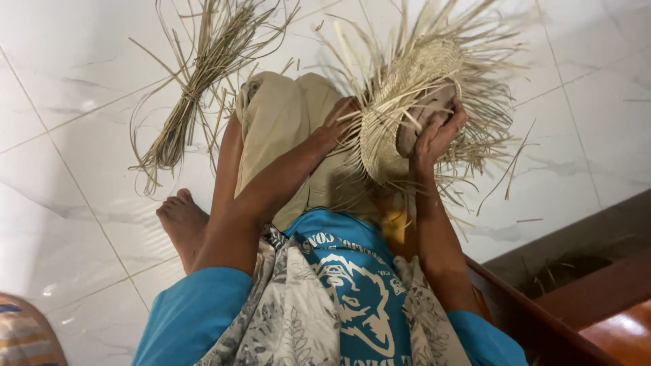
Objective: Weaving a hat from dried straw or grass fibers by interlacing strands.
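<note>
A half-woven straw hat (393, 115) with many loose strands sticking out rests over my knee. My left hand (336, 122) grips its woven edge on the left side. Inside the crown sits a brown rounded block (424, 115), and my right hand (441, 132) is curled around it, pressing it against the weave. Both arms wear blue sleeves.
A tied bundle of dry straw strips (193, 88) lies on the white tiled floor (74, 183) at the upper left. My bare foot (182, 224) rests on the tiles. A dark wooden edge (542, 318) runs along the lower right. Stray strands litter the floor around the hat.
</note>
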